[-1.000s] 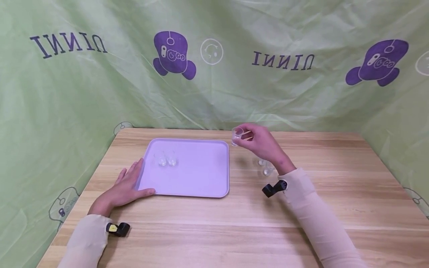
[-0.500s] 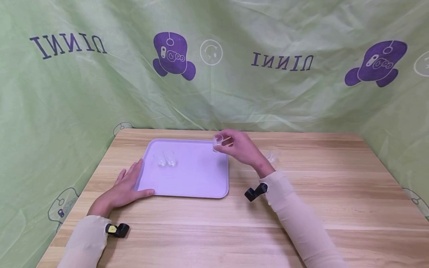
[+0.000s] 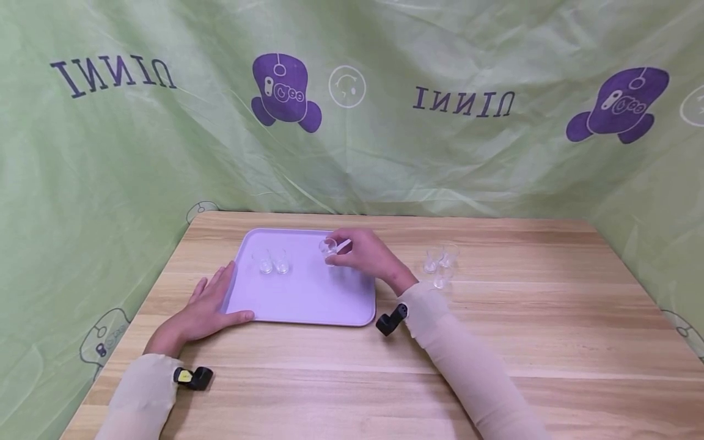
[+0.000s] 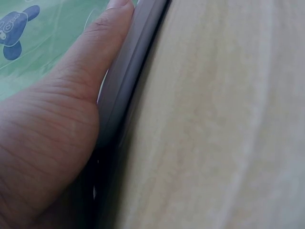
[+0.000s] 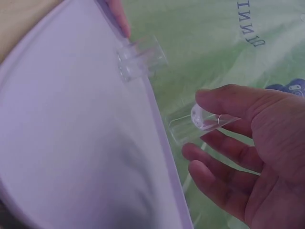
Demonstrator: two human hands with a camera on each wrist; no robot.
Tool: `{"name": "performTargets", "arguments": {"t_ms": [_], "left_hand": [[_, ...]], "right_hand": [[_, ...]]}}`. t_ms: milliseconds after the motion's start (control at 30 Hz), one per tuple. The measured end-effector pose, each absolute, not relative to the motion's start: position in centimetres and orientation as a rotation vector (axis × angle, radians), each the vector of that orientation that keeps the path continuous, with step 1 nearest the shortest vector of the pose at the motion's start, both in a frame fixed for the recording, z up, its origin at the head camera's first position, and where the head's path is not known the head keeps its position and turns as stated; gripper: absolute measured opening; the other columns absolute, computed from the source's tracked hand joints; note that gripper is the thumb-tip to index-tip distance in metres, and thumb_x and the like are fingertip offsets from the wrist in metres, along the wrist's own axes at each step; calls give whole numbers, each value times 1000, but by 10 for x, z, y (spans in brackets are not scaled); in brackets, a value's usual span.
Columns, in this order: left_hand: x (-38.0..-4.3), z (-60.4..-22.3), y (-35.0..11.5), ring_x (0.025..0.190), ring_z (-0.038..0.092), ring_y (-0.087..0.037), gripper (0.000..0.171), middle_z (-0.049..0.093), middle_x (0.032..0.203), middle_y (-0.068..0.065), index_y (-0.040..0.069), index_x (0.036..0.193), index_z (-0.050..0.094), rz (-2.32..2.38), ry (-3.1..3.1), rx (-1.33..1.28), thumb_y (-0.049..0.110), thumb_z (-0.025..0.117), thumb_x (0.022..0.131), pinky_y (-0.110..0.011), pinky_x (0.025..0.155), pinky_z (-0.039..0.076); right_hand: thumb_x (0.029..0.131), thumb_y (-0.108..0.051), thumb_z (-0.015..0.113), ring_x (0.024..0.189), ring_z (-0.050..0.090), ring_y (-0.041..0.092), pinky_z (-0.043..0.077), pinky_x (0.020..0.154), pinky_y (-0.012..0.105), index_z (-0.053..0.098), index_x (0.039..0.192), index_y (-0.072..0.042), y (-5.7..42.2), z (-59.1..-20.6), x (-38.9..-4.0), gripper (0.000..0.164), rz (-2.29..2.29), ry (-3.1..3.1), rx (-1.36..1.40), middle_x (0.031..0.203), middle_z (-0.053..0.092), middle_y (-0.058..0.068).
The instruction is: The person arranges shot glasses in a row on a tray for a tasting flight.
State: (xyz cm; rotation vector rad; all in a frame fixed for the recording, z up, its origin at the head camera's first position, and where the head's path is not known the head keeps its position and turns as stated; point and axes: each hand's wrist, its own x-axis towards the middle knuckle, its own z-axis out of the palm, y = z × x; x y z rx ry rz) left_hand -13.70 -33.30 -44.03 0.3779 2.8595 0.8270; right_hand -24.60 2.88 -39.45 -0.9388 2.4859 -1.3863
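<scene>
My right hand (image 3: 365,252) pinches a small clear shot glass (image 3: 328,247) between thumb and fingers, above the far right half of a lilac tray (image 3: 308,302). The right wrist view shows this shot glass (image 5: 183,126) from close by, with the lower fingers off it. Two similar glasses (image 3: 273,263) stand side by side on the left part of the tray. My left hand (image 3: 206,308) rests at the tray's near left corner, fingers straight along the left edge and thumb on the front rim. In the left wrist view the thumb (image 4: 90,57) lies against the tray rim (image 4: 126,71).
Several more clear glasses (image 3: 442,264) stand grouped on the wooden table (image 3: 440,379), right of the tray. A green printed cloth (image 3: 352,159) hangs behind and beside the table.
My right hand has carried the shot glass leftward, from right of the tray to above it. The glasses on the right are now uncovered by the arm. The left hand stays put.
</scene>
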Motion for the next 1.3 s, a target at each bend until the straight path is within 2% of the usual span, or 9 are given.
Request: {"name": "performTargets", "arguments": {"t_ms": [333,767,1300], "left_hand": [[-137,-442,-333,154,1,-46,120,6,167,-31,-3,162,-3,827,2860,381,51,76,89,-59,120,-9],[-137,-440,-333,153,4,-46,119,8,166,-32,-4,162,0,824,2868,390,49,77,89,-61,120,-7],[-138,-439,-333,153,3,-47,119,7,166,-32,-5,162,-1,832,2858,384,49,77,89,-61,119,-8]], "right_hand": [[87,-10,84,92,73,19,58,68,27,73,114,-8,4,-401,-241,28,-1335,2417,-910,110,71,6],[91,-11,81,98,71,15,56,81,23,72,119,-8,-17,-405,-240,30,-1225,2443,-944,115,71,4],[92,-11,80,100,71,14,56,78,22,70,124,-7,-33,-406,-246,34,-1133,2458,-954,122,69,7]]}}
